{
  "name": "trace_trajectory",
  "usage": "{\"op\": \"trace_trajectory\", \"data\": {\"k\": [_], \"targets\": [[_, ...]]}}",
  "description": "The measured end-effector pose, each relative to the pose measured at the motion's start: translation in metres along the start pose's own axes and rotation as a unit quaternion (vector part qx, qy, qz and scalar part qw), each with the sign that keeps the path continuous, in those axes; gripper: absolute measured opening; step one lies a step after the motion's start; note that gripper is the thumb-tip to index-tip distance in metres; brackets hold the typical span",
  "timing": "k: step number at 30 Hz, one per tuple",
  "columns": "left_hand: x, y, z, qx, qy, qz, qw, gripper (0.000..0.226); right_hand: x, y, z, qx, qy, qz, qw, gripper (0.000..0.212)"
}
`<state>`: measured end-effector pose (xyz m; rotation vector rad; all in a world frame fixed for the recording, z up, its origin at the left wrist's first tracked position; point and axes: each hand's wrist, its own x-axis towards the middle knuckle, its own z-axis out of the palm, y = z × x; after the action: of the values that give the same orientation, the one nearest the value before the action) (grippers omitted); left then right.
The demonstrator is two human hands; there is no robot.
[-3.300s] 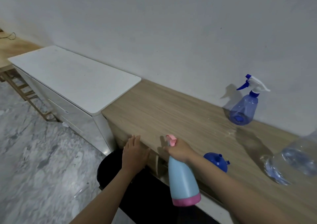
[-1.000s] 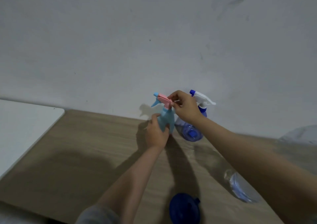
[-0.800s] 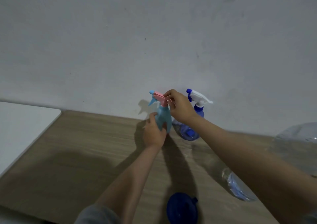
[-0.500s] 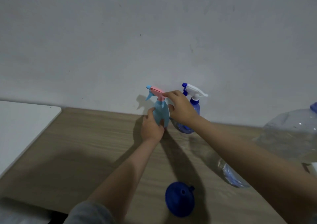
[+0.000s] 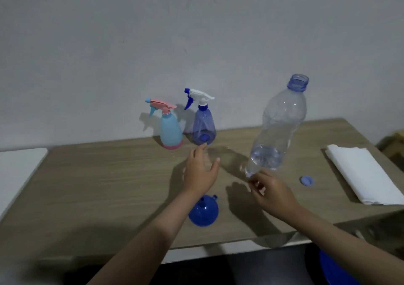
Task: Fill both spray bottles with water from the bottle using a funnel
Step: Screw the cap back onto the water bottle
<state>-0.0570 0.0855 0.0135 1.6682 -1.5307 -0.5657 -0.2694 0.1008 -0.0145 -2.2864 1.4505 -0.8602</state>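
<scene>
While both spray heads sit screwed on, no filling can begin. Spray bottles, two: pale blue with pink trigger, clear blue with white trigger, upright side by side against the wall. Water bottle, one, uncapped, leaning, little water left; likely too little for both, and a knock from the right hand, fingers loosely curled just beside its base, holding nothing, could tip it. Funnel, one, mouth-down near the table front edge; a forearm could sweep it off. Left hand spread, empty. Loose cap, one. Folded white cloth, one.
</scene>
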Motion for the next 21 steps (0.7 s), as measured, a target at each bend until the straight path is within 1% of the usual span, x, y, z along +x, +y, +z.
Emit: {"op": "trace_trajectory", "data": {"k": [2,4,7,9,10,11,12,14,15,17,18,19,20,21], "targets": [[-0.009,0.022,0.016,-0.028,-0.024,0.019,0.999,0.058,-0.024,0.032,-0.013,-0.046,0.011,0.081,0.996,0.005],[-0.016,0.047,0.03,-0.051,-0.029,0.046,0.997,0.064,-0.033,0.064,-0.028,-0.094,0.004,0.158,0.983,0.012],[-0.019,0.085,0.048,-0.063,-0.03,0.08,0.994,0.084,-0.029,0.097,-0.05,-0.166,-0.046,0.227,0.959,0.039],[-0.016,0.108,0.059,-0.067,-0.005,0.096,0.993,0.096,-0.024,0.108,-0.058,-0.187,-0.104,0.246,0.945,0.057],[-0.014,0.116,0.065,-0.073,0.013,0.101,0.992,0.1,-0.021,0.111,-0.06,-0.19,-0.135,0.252,0.939,0.063],[-0.011,0.123,0.07,-0.079,0.027,0.101,0.991,0.102,-0.018,0.114,-0.06,-0.191,-0.16,0.254,0.935,0.064],[-0.008,0.128,0.076,-0.086,0.037,0.099,0.991,0.103,-0.016,0.117,-0.06,-0.197,-0.177,0.251,0.931,0.061],[-0.005,0.133,0.085,-0.099,0.049,0.091,0.99,0.103,-0.014,0.123,-0.056,-0.219,-0.195,0.231,0.928,0.045],[-0.005,0.136,0.09,-0.101,0.058,0.085,0.99,0.102,-0.014,0.128,-0.054,-0.223,-0.191,0.222,0.93,0.037],[-0.005,0.134,0.094,-0.101,0.076,0.074,0.989,0.098,-0.012,0.132,-0.055,-0.176,-0.157,0.217,0.947,0.028],[-0.005,0.133,0.096,-0.099,0.082,0.07,0.989,0.097,-0.008,0.131,-0.059,-0.122,-0.115,0.216,0.962,0.026],[-0.005,0.132,0.098,-0.098,0.083,0.067,0.99,0.096,-0.003,0.128,-0.066,-0.054,-0.055,0.21,0.975,0.023],[-0.004,0.131,0.099,-0.096,0.08,0.065,0.99,0.096,0.005,0.117,-0.077,0.015,0.018,0.197,0.98,0.019],[-0.003,0.131,0.099,-0.095,0.077,0.065,0.99,0.096,0.015,0.103,-0.09,0.085,0.096,0.184,0.975,0.014]]}}
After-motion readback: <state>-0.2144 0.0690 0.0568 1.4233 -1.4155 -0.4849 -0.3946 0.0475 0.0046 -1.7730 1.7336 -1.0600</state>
